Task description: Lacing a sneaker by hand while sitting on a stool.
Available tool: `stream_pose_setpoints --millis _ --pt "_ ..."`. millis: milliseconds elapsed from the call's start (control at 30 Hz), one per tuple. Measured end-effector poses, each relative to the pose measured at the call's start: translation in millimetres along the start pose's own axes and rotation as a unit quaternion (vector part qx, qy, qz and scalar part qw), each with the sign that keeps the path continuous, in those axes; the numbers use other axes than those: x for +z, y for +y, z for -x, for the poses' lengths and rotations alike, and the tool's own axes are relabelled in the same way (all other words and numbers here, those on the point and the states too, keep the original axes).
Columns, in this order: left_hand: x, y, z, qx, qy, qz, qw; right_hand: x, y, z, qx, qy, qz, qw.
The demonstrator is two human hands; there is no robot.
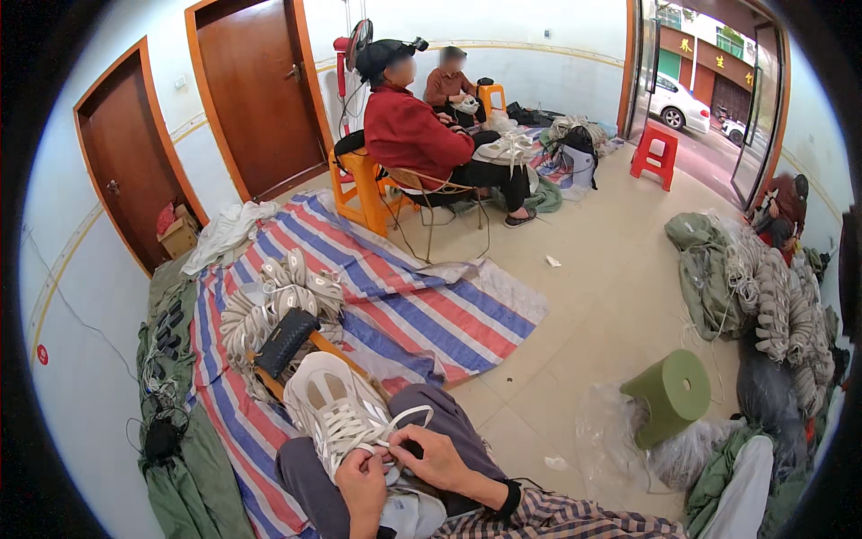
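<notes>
A beige and white sneaker (310, 384) rests on my lap, toe pointing away from me. White shoelaces (346, 422) cross its front, and a loose loop rises on its right side. My left hand (363, 485) is closed, thumb and finger pinching the lace near the shoe's opening. Right beside it, my right hand (437, 460) is closed too, with the lace between thumb and forefinger. Another pale shoe (411, 514) lies beneath my hands, partly covered by them. The exact lace ends in my fingertips are too small to make out.
Beyond my knees, a black wallet (287, 342) lies on a wooden-edged seat beside piled sneakers (280, 296) on a striped sheet (476, 314). A green stool (669, 397) and plastic bags stand right; shoe bundles (774, 305) line that wall. A co-worker in red (413, 135) sits ahead.
</notes>
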State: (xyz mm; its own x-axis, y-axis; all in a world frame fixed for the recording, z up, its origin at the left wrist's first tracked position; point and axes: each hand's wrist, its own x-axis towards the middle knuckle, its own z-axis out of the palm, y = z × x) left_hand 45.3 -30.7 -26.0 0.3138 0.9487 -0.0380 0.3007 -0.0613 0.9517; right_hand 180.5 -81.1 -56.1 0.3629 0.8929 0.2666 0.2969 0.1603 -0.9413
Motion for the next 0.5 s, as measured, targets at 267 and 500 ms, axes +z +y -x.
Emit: stream_pose_setpoints --millis 267,500 --pt "-0.1 -6.2 8.4 -0.019 0.017 0.101 0.995 3.5 3.1 2.9 -0.028 0.008 -0.011 1.0" --pt "-0.8 -12.3 11.8 -0.015 0.03 0.137 0.99 4.3 2.8 3.8 -0.062 0.025 -0.009 0.998"
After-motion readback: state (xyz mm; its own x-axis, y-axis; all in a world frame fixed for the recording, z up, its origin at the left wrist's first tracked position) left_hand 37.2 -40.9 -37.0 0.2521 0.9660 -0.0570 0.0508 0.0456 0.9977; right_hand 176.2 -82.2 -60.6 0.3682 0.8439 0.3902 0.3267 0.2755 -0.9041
